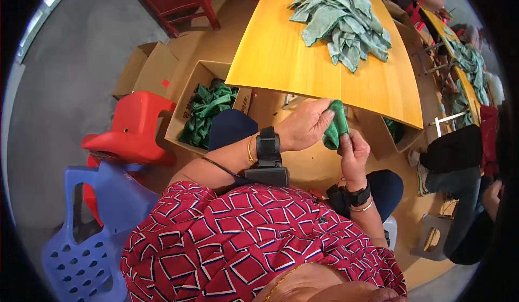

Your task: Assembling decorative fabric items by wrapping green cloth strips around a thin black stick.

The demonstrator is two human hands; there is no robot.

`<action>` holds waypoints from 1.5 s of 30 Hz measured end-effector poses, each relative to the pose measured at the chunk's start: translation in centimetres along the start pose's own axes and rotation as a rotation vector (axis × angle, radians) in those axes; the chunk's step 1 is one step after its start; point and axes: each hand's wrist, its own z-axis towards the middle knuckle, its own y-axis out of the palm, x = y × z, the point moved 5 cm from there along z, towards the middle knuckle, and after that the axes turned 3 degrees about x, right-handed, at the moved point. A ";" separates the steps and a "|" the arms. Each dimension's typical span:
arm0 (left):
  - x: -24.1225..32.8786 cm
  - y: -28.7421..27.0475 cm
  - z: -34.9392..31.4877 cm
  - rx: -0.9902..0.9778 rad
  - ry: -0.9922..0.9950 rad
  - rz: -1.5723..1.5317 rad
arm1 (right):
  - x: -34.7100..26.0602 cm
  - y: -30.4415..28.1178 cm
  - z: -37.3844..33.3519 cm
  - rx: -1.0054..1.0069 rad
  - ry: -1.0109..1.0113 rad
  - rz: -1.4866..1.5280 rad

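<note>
Both my hands hold one small green cloth (336, 124) in front of my lap, just below the near edge of the yellow wooden table (281, 53). My left hand (305, 123) grips its left side from above; my right hand (354, 153) pinches its lower right part. A black band sits on each wrist. A heap of pale green cloths (343, 23) lies on the far part of the table, out of reach of either hand.
An open cardboard box (186, 110) of dark green cloths (208, 110) stands on the floor at my left, beside a red plastic stool (132, 129) and a blue plastic chair (92, 231). Another box (397, 134) stands under the table's right end. Other people sit at the right.
</note>
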 end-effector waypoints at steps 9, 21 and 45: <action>0.2 -0.3 -0.3 0.151 0.186 0.382 | -1.0 2.3 0.6 0.046 0.092 0.057; 1.0 -1.1 -0.9 0.220 0.215 0.277 | -2.0 4.1 1.1 -0.086 0.292 0.394; 0.7 -3.2 1.7 0.330 0.144 0.084 | -2.0 1.1 3.9 -0.177 -0.100 -0.196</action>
